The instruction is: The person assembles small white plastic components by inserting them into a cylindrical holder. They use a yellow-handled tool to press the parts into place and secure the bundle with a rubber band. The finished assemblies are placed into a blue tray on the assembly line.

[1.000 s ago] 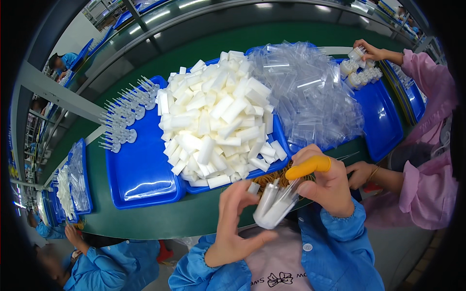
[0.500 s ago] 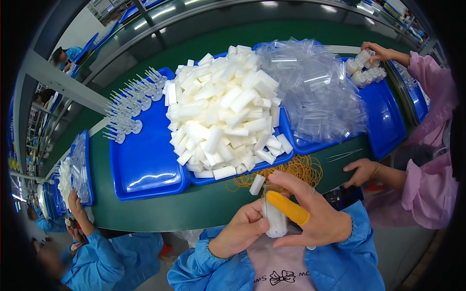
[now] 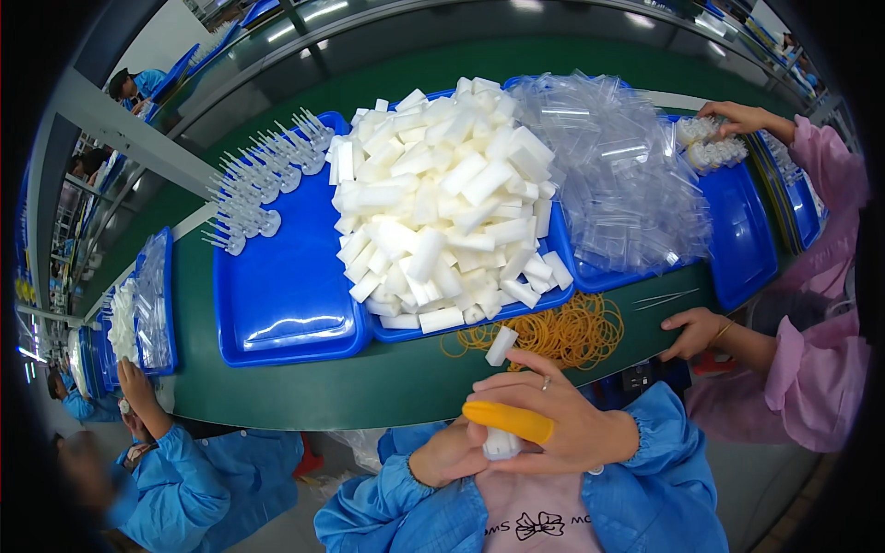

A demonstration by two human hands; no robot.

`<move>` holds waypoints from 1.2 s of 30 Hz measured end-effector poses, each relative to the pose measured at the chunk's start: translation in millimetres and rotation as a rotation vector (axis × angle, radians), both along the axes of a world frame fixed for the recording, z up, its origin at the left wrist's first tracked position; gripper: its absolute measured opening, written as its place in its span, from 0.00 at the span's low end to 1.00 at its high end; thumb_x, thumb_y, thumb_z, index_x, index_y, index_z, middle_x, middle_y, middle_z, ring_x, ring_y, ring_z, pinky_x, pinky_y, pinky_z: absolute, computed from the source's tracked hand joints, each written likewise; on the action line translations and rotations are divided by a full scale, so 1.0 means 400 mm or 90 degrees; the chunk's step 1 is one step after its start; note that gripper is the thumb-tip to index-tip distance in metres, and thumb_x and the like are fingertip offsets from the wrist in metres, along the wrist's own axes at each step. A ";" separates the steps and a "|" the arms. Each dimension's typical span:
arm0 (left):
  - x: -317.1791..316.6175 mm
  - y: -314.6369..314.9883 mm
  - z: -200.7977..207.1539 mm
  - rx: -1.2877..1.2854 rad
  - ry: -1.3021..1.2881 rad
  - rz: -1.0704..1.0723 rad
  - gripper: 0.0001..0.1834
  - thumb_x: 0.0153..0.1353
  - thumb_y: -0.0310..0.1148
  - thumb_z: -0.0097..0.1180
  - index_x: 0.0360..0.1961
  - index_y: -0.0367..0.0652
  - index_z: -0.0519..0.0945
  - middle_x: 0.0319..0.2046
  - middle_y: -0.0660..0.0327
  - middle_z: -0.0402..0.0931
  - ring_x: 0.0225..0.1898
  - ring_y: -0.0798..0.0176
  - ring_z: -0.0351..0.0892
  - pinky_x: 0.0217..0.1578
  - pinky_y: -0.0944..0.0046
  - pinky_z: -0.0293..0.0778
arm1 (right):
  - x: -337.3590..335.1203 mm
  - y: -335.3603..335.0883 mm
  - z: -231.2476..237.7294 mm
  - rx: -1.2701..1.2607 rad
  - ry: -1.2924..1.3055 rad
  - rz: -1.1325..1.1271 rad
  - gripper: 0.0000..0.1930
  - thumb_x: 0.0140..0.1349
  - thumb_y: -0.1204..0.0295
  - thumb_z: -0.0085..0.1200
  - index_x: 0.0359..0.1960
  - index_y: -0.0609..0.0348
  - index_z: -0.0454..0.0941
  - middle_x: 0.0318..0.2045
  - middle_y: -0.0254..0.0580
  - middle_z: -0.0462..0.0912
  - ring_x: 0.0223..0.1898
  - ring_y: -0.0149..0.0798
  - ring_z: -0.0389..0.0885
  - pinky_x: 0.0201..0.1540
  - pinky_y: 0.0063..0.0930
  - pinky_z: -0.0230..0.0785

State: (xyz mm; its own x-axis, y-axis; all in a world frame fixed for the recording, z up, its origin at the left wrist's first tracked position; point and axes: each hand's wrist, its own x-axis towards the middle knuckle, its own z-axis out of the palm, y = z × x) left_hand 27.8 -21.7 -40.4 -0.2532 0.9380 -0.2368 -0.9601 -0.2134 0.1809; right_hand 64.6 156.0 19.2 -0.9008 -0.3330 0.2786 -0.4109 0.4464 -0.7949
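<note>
Both of my hands meet in front of my chest, below the table's front edge. Between them is a small whitish bundle (image 3: 502, 445), mostly covered by fingers, so its exact kind is unclear. My left hand (image 3: 450, 453) is closed around its left side, its fingertips partly hidden. My right hand (image 3: 581, 426) wraps over the top and right side, with a yellow finger cot (image 3: 509, 421) on one finger and a ring on another. Just beyond my right hand, a white foam block (image 3: 501, 346) lies beside a heap of orange-yellow rubber bands (image 3: 576, 330).
Blue trays hold piled white foam blocks (image 3: 442, 198) and clear plastic sleeves (image 3: 618, 175). Thin-stemmed translucent parts (image 3: 253, 198) line the left tray (image 3: 290, 318). Tweezers (image 3: 666, 298) lie on the green table (image 3: 267, 401). A pink-sleeved co-worker (image 3: 807, 350) is at right, a blue-sleeved one (image 3: 175, 479) at left.
My right hand has folded over the bundle, its raised fingers now bent across it and my left fingers. The bundle is more covered. The view has shifted slightly.
</note>
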 end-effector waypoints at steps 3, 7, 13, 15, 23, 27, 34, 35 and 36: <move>0.012 -0.018 -0.050 0.053 0.001 0.052 0.39 0.53 0.52 0.62 0.61 0.44 0.62 0.43 0.58 0.71 0.49 0.57 0.72 0.51 0.57 0.69 | -0.029 -0.003 0.002 -0.073 -0.036 0.014 0.33 0.47 0.63 0.65 0.58 0.55 0.69 0.52 0.45 0.70 0.55 0.49 0.69 0.62 0.49 0.53; -0.023 -0.059 0.000 0.033 0.106 0.244 0.39 0.53 0.52 0.62 0.62 0.49 0.60 0.29 0.63 0.66 0.31 0.62 0.71 0.31 0.61 0.72 | -0.068 0.005 0.000 -0.194 -0.085 -0.061 0.28 0.48 0.65 0.64 0.53 0.57 0.73 0.50 0.45 0.72 0.54 0.49 0.69 0.61 0.45 0.55; -0.098 -0.165 0.037 -0.189 0.294 0.446 0.30 0.57 0.42 0.60 0.57 0.44 0.64 0.28 0.63 0.64 0.26 0.67 0.66 0.24 0.68 0.69 | -0.113 -0.052 -0.107 0.320 0.203 -0.221 0.06 0.45 0.69 0.55 0.26 0.54 0.81 0.30 0.33 0.69 0.35 0.36 0.67 0.37 0.31 0.57; -0.104 -0.173 0.041 -0.269 0.350 0.500 0.28 0.55 0.38 0.59 0.55 0.42 0.64 0.28 0.61 0.66 0.25 0.64 0.69 0.24 0.66 0.69 | -0.121 -0.061 -0.136 0.344 0.207 -0.209 0.07 0.44 0.68 0.53 0.24 0.54 0.80 0.29 0.34 0.69 0.35 0.36 0.67 0.37 0.31 0.56; -0.073 -0.122 0.080 -0.457 0.592 0.262 0.35 0.42 0.21 0.69 0.54 0.35 0.69 0.25 0.64 0.75 0.27 0.75 0.71 0.30 0.75 0.68 | -0.099 -0.090 -0.077 0.203 0.109 -0.212 0.06 0.51 0.67 0.57 0.26 0.55 0.79 0.30 0.34 0.68 0.35 0.37 0.66 0.38 0.32 0.57; -0.052 -0.123 0.043 -0.340 0.573 0.139 0.25 0.43 0.22 0.70 0.45 0.38 0.74 0.27 0.66 0.75 0.28 0.76 0.71 0.30 0.75 0.68 | -0.086 -0.086 -0.022 -0.156 -0.037 -0.118 0.05 0.57 0.72 0.54 0.33 0.59 0.75 0.34 0.38 0.69 0.38 0.37 0.68 0.41 0.30 0.60; -0.054 -0.055 0.041 -0.494 1.124 0.053 0.20 0.46 0.33 0.64 0.43 0.43 0.75 0.31 0.54 0.78 0.30 0.53 0.79 0.33 0.63 0.74 | -0.087 -0.069 0.000 -0.155 -0.042 -0.072 0.04 0.55 0.75 0.51 0.31 0.60 0.75 0.45 0.43 0.72 0.39 0.35 0.72 0.40 0.32 0.68; -0.056 -0.049 0.000 -0.474 1.131 0.062 0.21 0.46 0.33 0.64 0.43 0.44 0.75 0.31 0.54 0.78 0.31 0.53 0.79 0.33 0.63 0.75 | -0.070 -0.087 -0.007 -0.015 0.071 -0.044 0.05 0.53 0.73 0.52 0.30 0.59 0.76 0.46 0.43 0.70 0.38 0.36 0.72 0.38 0.33 0.68; -0.057 -0.053 0.021 -0.451 1.081 0.036 0.23 0.45 0.32 0.64 0.45 0.43 0.74 0.32 0.54 0.78 0.32 0.54 0.79 0.34 0.63 0.75 | -0.066 -0.106 0.005 0.121 0.185 0.001 0.06 0.50 0.70 0.53 0.29 0.58 0.77 0.47 0.43 0.69 0.38 0.37 0.71 0.36 0.34 0.69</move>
State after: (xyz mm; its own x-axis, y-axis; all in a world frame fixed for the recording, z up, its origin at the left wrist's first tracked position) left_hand 4.9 -42.8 -31.8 -0.6365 0.7709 -0.0223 0.3363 0.3035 0.8915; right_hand 38.2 113.5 21.1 -0.7925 -0.4046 0.4564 -0.6085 0.5747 -0.5473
